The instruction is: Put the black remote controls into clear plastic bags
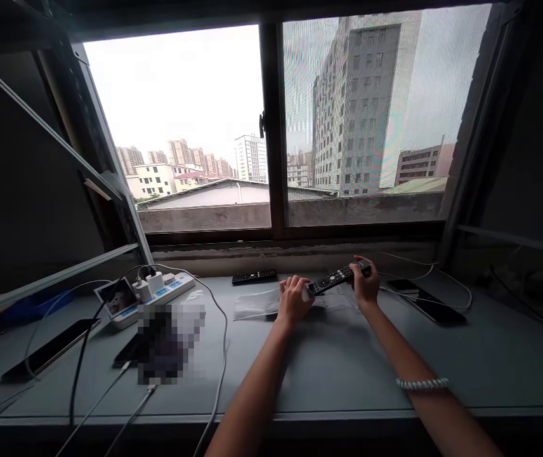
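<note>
A black remote control [335, 278] is being held aslant above clear plastic [252, 306] on the grey desk [347, 368], its upper end being gripped by the right hand [365, 282]. Its lower end is being touched by the left hand [294, 297]; whether it is being clamped there cannot be told. Behind, a second remote [254, 277] is being supported by the desk, below a window [272, 127].

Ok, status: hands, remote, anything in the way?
Right fingers gripping right end of remote. Left fingers at its left end, exact grip unclear. Clear plastic beside them, possibly in the way.
</note>
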`<state>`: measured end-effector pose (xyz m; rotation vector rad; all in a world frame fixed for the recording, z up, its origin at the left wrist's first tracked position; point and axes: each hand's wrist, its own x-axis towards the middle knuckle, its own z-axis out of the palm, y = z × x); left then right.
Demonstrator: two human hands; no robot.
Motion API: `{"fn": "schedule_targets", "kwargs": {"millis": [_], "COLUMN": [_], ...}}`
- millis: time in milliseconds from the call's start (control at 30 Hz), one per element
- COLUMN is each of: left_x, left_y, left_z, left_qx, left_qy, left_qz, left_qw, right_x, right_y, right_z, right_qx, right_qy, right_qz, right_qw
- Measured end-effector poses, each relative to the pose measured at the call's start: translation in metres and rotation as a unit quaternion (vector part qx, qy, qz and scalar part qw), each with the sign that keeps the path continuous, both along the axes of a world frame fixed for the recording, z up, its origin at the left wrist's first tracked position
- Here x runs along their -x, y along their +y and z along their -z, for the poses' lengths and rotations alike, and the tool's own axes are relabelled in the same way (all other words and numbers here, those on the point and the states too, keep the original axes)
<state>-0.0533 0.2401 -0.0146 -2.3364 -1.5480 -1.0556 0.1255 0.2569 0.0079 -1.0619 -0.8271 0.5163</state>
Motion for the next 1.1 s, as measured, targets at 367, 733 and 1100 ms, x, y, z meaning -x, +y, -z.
{"fn": "schedule_targets", "kwargs": {"millis": [367,733,1100], "left_x": [0.000,0.000,-0.008], "left_y": [-0.005,-0.003,-0.011], "left_z": [-0.005,-0.004,-0.008], "left_qx": [0.037,0.001,-0.036], "left_qy": [0.000,-0.008,0.013], "left_qz": [-0.011,-0.051,-0.025], "left_qw": [0.999,0.999,0.999], "right_x": [0.005,0.014,0.030], "right_y": [-0.002,-0.012,-0.008], "right_z": [-0.001,-0.002,0.011], "right_qx": [-0.039,0.028,0.050], "right_qy": [-0.014,-0.125,-0.215], "right_qz": [-0.174,-0.377,-0.417], "right_qw": [0.984,0.917,0.882]}}
